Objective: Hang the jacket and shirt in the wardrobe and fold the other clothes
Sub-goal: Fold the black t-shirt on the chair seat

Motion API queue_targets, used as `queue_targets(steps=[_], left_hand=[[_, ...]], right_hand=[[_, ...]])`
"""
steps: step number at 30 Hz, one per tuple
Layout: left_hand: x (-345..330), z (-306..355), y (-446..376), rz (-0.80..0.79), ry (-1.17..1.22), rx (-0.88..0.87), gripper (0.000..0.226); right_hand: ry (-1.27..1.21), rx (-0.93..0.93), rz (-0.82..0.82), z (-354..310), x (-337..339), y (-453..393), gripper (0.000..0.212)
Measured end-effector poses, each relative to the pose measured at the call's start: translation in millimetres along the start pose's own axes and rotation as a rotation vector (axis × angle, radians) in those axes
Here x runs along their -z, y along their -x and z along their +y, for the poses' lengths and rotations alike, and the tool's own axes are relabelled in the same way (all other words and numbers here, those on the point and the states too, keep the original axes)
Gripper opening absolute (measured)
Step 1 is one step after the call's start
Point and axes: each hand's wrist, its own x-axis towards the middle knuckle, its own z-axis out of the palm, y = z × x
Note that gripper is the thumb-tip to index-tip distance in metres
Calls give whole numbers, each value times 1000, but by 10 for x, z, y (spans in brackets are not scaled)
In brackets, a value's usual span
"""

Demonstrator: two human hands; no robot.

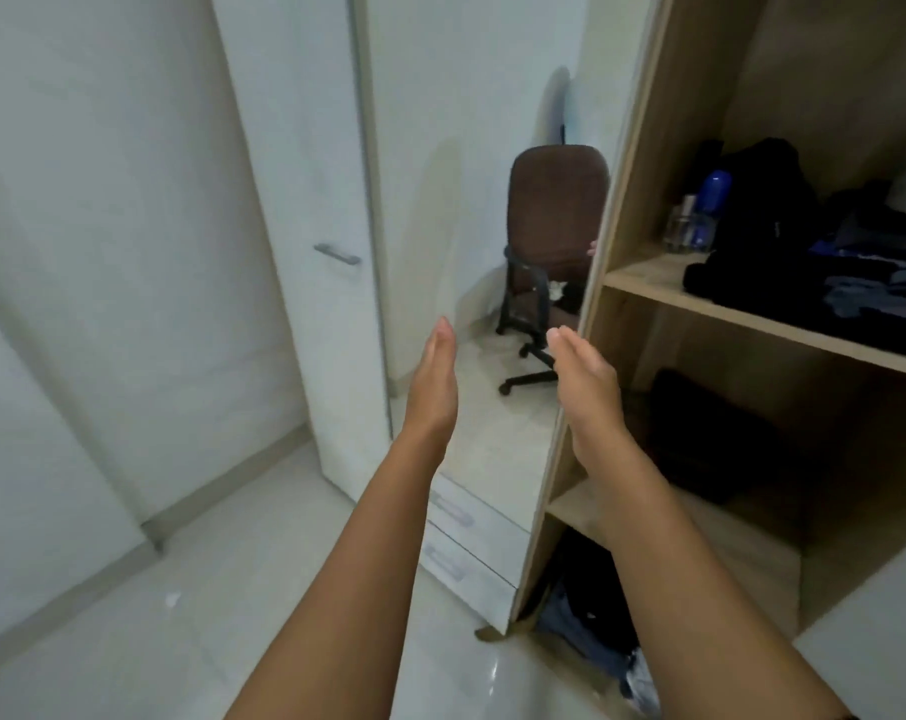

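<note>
Both my arms reach forward in front of an open wooden wardrobe (643, 148). My left hand (432, 379) is flat, palm facing right, holding nothing. My right hand (586, 379) is flat too, palm facing left, empty, just in front of the wardrobe's left side panel. Dark and blue clothes (825, 262) lie heaped on the upper shelf (648, 280). A dark folded item (710, 433) sits on the shelf below. More dark and denim clothes (591, 615) lie at the bottom. No jacket or shirt can be told apart.
A brown office chair (554, 241) stands in the far corner. A white door (305, 200) with a metal handle stands at the left. White drawers (466, 537) sit low beside the wardrobe. A blue bottle (713, 194) and a glass stand on the upper shelf. The floor is pale tile.
</note>
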Motion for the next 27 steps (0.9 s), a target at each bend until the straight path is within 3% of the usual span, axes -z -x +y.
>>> queue_targets(steps=[10,17,19,27], left_hand=[[2052,122,609,531,-34,-56,55],[3542,292,1335,806,-82,-69,57],[3925,327,1559,885,-87,-70,56],[5045,251,2564,1215,-42,-22,53]], right_hand=[[11,33,-454,-156,-1891,809,46],[18,92,-743,-236,-3281,1764,35],[-2,90,-826,-253,-3632,2073,42],[54,64,-1157,-110,-4664,3268,45]])
